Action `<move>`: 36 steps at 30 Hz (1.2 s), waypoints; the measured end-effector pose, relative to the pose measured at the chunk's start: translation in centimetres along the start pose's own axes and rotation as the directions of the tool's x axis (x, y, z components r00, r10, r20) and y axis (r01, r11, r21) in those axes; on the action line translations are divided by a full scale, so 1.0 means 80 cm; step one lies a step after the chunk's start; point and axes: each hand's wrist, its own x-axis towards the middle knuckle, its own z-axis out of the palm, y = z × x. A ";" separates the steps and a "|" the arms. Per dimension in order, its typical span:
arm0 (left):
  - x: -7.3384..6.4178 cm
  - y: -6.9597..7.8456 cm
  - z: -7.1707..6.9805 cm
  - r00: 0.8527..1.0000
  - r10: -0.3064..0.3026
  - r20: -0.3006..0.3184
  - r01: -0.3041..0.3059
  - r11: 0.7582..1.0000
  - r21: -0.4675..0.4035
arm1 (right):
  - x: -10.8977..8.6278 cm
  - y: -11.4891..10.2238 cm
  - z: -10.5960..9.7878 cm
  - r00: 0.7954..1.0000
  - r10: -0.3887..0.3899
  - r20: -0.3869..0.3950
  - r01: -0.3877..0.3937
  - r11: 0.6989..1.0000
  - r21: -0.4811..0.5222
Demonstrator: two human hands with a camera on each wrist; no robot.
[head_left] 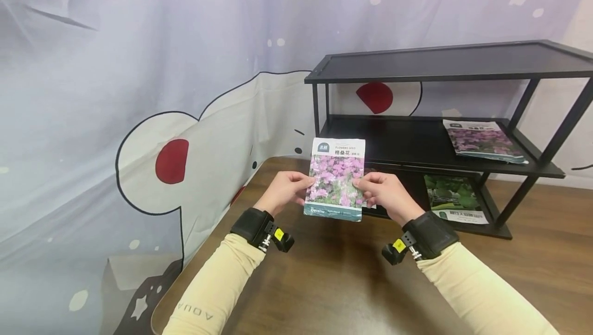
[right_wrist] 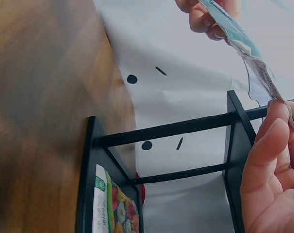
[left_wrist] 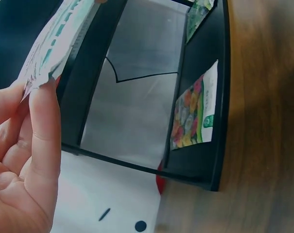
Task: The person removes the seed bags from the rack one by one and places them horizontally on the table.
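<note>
A flower seed packet (head_left: 334, 179) with pink blossoms, a white top and a teal bottom band is held up above the table, face toward the head camera. My left hand (head_left: 286, 191) pinches its left edge between thumb and fingers. On the opposite edge, my right hand (head_left: 386, 193) pinches it the same way. In the left wrist view the packet (left_wrist: 59, 43) appears nearly edge-on, its lower corner between thumb and finger. The right wrist view shows the packet's crinkled edge (right_wrist: 251, 56) running from one hand to the other.
Behind the hands stands a black tiered rack (head_left: 435, 142). Pink-flower packets (head_left: 482, 141) lie on its middle shelf. The bottom shelf bears a green-leaf packet (head_left: 454, 198) and a multicoloured flower packet (left_wrist: 193, 111). A printed cloth (head_left: 222, 134) hangs behind the wooden table (head_left: 324, 283).
</note>
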 end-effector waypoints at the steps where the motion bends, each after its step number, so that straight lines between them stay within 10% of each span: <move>1: -0.001 -0.001 0.000 1.000 0.000 0.006 0.000 1.000 -0.005 | -0.001 0.001 0.001 1.000 0.003 -0.002 -0.003 1.000 -0.002; 36: -0.024 -0.047 -0.018 0.986 -0.146 0.086 0.130 0.977 0.172 | -0.023 0.054 0.030 0.995 0.087 0.046 -0.088 0.996 0.010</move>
